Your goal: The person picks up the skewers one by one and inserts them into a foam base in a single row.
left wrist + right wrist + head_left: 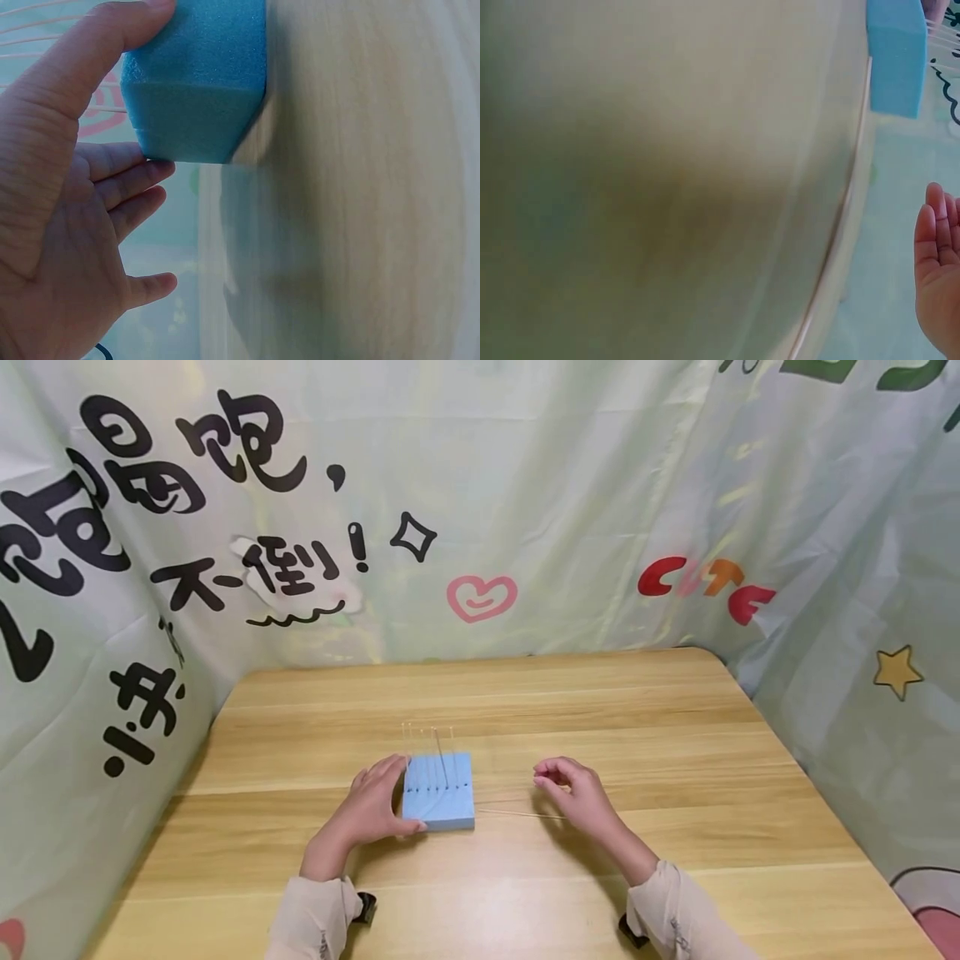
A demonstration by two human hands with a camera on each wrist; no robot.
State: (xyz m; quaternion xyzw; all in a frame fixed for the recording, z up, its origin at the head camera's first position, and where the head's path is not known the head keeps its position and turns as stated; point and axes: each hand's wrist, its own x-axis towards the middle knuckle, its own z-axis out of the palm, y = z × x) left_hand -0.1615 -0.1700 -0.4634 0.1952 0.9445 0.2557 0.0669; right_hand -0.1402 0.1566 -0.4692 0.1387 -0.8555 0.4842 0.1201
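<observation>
A blue foam block lies on the table, with a row of dark holes across its top. Several thin sticks stand in it, mostly pale, one darker and leaning slightly. My left hand grips the block from its left side, the thumb on the near face and fingertips at the far corner. Right of the block, my right hand hovers over the table, fingers loosely bent, nothing visible between them. Below it a thin pale stick lies on the wood, one end close to the block; the right wrist view shows it too.
The wooden table reaches to a printed cloth that hangs behind it and at both sides. The upright sticks rise well above the block near my left fingers. Dark bands sit at both wrists.
</observation>
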